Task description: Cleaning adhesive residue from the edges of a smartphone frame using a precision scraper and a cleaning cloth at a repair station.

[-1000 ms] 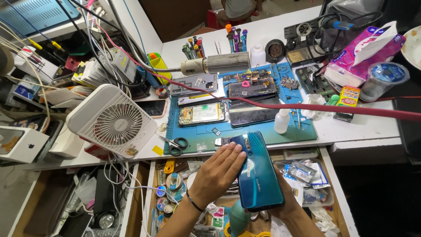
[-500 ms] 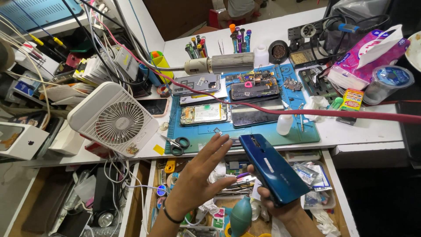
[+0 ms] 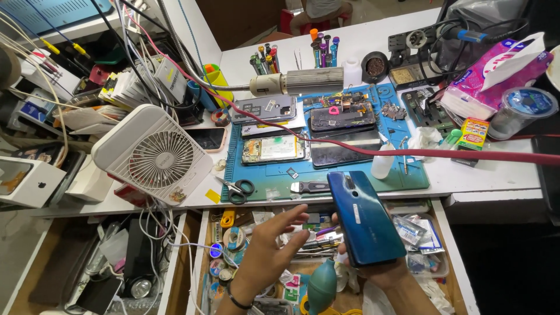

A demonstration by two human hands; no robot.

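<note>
Scissors (image 3: 238, 189) and white fan (image 3: 154, 157) lie beyond the spread left hand (image 3: 269, 248); right hand (image 3: 382, 271) grips blue phone (image 3: 364, 219).

Both forearms rise from the bottom edge of the view, close together. The left hand (image 3: 269, 248) is open and empty, palm turned toward the right, fingers (image 3: 294, 219) spread loosely and stretched forward, thumb apart from them; a dark band circles the left wrist (image 3: 238, 298). The right hand (image 3: 379, 271) lies palm up, mostly hidden from above, its fingertips (image 3: 341, 256) curling round on the left side in a cupped, carrying grip, the wrist bent slightly inward.
</note>
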